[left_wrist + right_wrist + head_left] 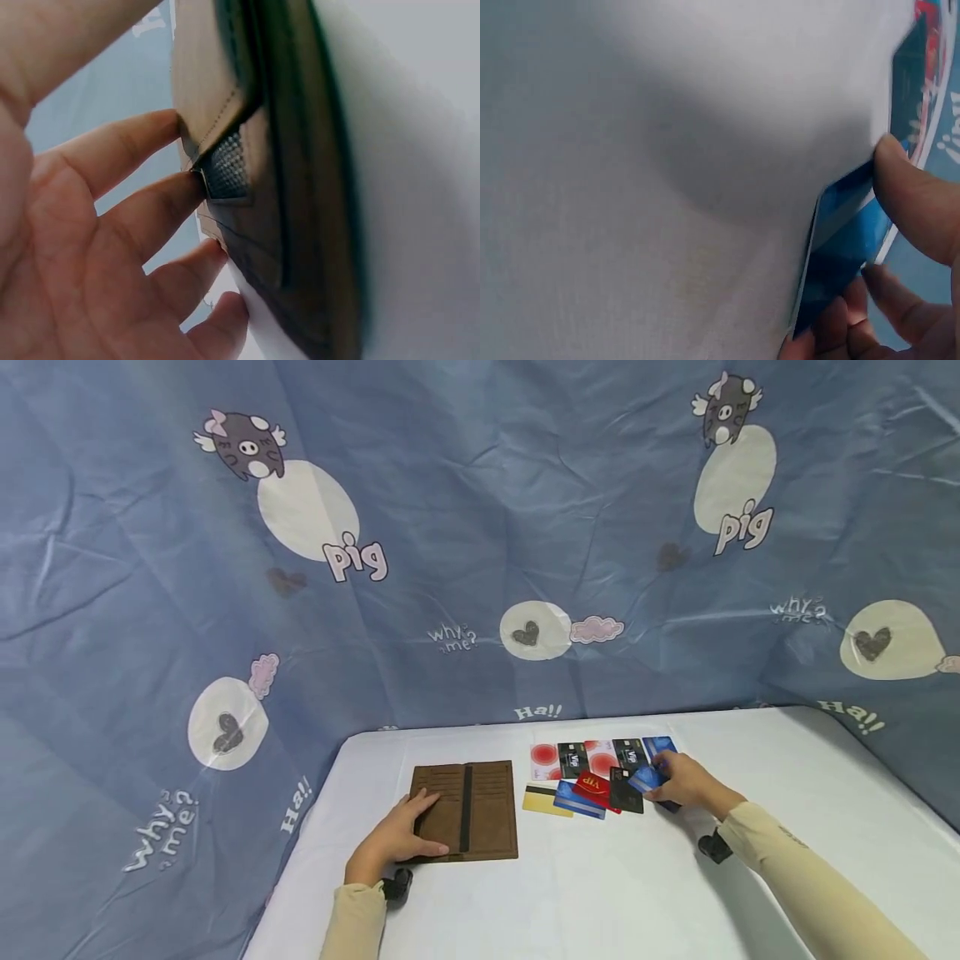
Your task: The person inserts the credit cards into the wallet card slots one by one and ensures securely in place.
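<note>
Left hand (401, 829) spreads over the left edge of a brown bifold wallet (491, 818); right hand (684, 779) pinches a blue card (841, 229).

A brown wallet (491, 818) lies open, card slots in both halves, the left hand (397, 835) resting on its left part. Well to its right, the right hand (686, 783) pinches a tilted blue card (644, 779) with a pale stripe, close by a plain-backed black card (625, 797).
</note>
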A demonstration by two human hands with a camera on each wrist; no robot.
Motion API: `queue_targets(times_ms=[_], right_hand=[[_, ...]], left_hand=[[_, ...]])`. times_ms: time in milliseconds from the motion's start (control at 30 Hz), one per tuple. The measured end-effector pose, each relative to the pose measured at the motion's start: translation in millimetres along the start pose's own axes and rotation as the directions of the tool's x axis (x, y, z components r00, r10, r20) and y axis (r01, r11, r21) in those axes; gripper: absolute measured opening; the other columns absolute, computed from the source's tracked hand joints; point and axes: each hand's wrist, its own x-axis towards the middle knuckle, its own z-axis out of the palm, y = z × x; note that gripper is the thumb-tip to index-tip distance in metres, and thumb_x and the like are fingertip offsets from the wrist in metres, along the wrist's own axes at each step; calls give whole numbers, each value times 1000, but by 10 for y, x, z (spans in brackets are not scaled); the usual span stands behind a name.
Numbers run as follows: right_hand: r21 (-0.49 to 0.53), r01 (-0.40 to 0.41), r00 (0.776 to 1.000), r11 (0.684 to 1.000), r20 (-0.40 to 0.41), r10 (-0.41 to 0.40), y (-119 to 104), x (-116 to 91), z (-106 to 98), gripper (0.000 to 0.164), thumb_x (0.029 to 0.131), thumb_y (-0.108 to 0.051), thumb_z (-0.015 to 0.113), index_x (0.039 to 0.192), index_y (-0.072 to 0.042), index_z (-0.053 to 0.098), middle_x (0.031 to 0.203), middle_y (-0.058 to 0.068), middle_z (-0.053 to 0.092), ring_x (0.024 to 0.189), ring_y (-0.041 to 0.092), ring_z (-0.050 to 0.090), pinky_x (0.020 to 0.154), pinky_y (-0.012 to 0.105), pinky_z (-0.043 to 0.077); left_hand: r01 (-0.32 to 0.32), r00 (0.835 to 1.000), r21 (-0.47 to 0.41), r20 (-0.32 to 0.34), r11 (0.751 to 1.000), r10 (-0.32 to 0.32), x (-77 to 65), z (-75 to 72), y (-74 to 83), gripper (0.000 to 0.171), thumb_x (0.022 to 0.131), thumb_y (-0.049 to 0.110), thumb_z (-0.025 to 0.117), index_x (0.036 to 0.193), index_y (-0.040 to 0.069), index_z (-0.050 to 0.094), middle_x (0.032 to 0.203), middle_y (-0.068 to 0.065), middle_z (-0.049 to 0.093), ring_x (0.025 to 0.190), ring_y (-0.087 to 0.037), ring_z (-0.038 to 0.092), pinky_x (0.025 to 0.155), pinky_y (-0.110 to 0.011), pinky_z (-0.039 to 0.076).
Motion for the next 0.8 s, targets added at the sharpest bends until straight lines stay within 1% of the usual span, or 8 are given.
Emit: queue_targets(times_ms=[100, 200, 267, 367, 467, 600, 700, 800], right_hand=[[13, -2, 1000, 1000, -3, 2, 32, -13, -9, 58, 69, -27, 87, 105, 8, 59, 92, 16, 64, 84, 27, 58, 79, 43, 50], [45, -1, 1000, 999, 2, 1, 44, -33, -40, 48, 72, -25, 86, 98, 3, 58, 86, 9, 59, 79, 22, 53, 70, 34, 45], [87, 9, 1000, 996, 13, -11, 27, -41, -72, 41, 76, -21, 83, 97, 2, 57, 85, 7, 57, 78, 21, 51, 68, 32, 43], [142, 31, 999, 989, 9, -33, -26, -18, -123, 31, 80, -14, 78, 94, 2, 56, 84, 9, 57, 78, 21, 51, 68, 32, 43], [172, 35, 999, 984, -4, -34, -122, 31, -161, 33, 84, -11, 75, 104, 6, 55, 91, 16, 62, 82, 25, 57, 69, 35, 49], [213, 35, 999, 977, -10, -33, -299, 109, -149, 49, 87, -6, 68, 131, 5, 48, 106, 28, 63, 93, 32, 61, 74, 42, 56], [212, 39, 999, 977, -3, -40, -445, 174, -66, 55, 88, -2, 64, 140, -1, 45, 108, 27, 63, 93, 31, 59, 77, 45, 56], [196, 63, 998, 979, 2, -65, -590, 247, 31, 54, 89, -2, 64, 140, -2, 47, 103, 21, 64, 89, 27, 58, 79, 45, 55]], left_hand=[[1, 1000, 12, 3, 1000, -1, 2, 20, 8, 94, 73, 36, 88, 151, 14, 41, 162, -17, 26, 148, -48, 18, 109, -71, 28], [-2, 1000, 19, 1, 1000, 2, -4, 26, 16, 95, 72, 37, 88, 151, 13, 42, 161, -18, 27, 148, -49, 19, 109, -71, 28], [-1, 1000, 20, 1, 1000, 1, -13, 26, 21, 95, 71, 37, 89, 151, 13, 42, 161, -18, 27, 148, -49, 19, 109, -71, 28], [4, 1000, 23, -4, 1000, -4, -30, 26, 22, 95, 71, 37, 89, 150, 12, 42, 161, -19, 28, 147, -50, 19, 109, -71, 28], [15, 1000, 23, -6, 1000, -15, -38, 23, 19, 95, 71, 37, 89, 150, 13, 42, 161, -18, 28, 148, -49, 19, 109, -71, 28], [18, 1000, 22, -10, 1000, -18, -37, 21, 19, 96, 70, 37, 89, 150, 13, 43, 161, -17, 28, 148, -48, 19, 109, -70, 29], [9, 1000, 26, -12, 1000, -9, -37, 28, 22, 95, 70, 37, 89, 150, 13, 43, 161, -18, 29, 147, -48, 21, 109, -70, 30], [7, 1000, 24, -8, 1000, -7, -25, 38, 32, 96, 70, 38, 89, 150, 12, 43, 161, -18, 28, 147, -48, 21, 109, -70, 30]])
